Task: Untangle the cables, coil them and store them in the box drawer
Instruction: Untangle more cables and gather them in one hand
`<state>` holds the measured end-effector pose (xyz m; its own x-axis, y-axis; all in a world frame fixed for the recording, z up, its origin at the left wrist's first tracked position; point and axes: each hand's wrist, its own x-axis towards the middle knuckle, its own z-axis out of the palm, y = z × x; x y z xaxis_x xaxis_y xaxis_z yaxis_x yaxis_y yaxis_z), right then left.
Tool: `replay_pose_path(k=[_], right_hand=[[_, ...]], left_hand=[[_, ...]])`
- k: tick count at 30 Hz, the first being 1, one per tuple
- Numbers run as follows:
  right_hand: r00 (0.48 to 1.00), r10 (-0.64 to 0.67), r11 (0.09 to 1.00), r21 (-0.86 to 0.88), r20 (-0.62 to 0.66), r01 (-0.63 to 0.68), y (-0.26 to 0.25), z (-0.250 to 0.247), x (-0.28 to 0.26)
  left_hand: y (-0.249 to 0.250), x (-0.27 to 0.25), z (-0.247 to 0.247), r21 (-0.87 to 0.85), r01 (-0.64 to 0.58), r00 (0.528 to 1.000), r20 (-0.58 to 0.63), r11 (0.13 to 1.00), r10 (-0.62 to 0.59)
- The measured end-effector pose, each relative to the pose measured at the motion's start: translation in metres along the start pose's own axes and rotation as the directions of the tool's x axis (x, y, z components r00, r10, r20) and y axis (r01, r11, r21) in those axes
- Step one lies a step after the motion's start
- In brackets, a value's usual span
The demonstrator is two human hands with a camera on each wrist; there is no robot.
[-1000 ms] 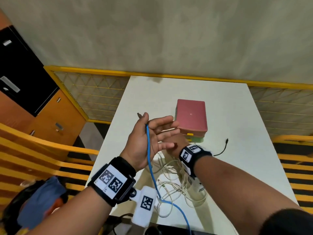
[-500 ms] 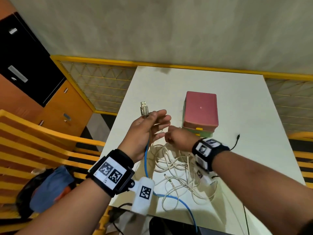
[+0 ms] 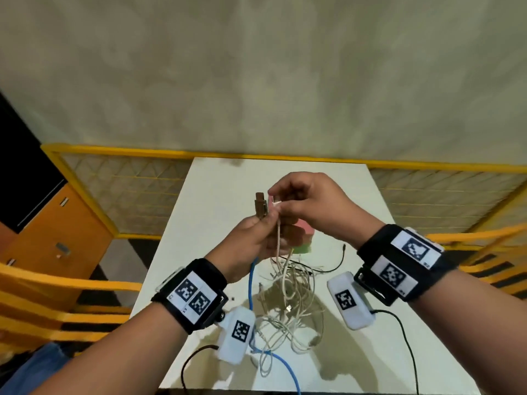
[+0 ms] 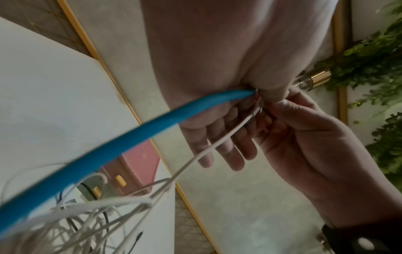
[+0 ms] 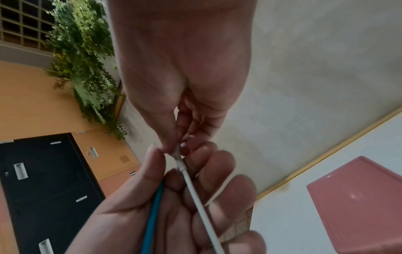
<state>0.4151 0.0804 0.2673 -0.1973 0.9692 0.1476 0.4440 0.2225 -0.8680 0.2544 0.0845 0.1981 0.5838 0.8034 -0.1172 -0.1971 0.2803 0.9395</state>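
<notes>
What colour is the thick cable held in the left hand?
Blue. The thick cable shows best in the left wrist view, running into the left hand.

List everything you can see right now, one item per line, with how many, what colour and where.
blue cable: one, blue, hangs from the left hand to the table's near edge
white cables: a tangle, count unclear, white, on the table; one strand lifted
black cable: one, black, behind the tangle
box: one, pink over green, mid-table, mostly hidden
table: one, white
cabinet: one, orange and black, at left
left hand: grips the blue cable's plug end
right hand: pinches a white cable's end
</notes>
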Motion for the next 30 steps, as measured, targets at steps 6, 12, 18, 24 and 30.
replay_pose_path(k=[6,12,18,24,30], right_hand=[[0.999,0.017,0.998,0.061,-0.049,-0.014,-0.013,0.002,-0.017],[0.968,0.034,0.997,0.079,-0.248,-0.015,0.005,0.015,-0.024],[0.857,0.508,0.707,0.612,-0.088,-0.356,0.043,0.065,-0.046],[0.667,0.617,0.288,0.669,0.418,-0.685,0.047,0.107,-0.05],[0.65,0.605,-0.001,0.816,0.461,-0.578,0.059,0.102,-0.018]], left_hand=[[0.001,-0.007,0.009,0.166,-0.053,0.993,0.11,0.985,0.034],[-0.002,-0.009,0.007,0.074,-0.017,1.0,-0.018,0.997,0.018],[-0.006,-0.011,-0.007,0.248,-0.056,0.979,-0.177,0.967,0.102],[-0.003,-0.015,-0.014,0.103,-0.093,0.946,-0.3,0.99,0.12],[-0.007,-0.038,-0.012,-0.104,-0.002,0.967,-0.253,0.995,-0.025]])
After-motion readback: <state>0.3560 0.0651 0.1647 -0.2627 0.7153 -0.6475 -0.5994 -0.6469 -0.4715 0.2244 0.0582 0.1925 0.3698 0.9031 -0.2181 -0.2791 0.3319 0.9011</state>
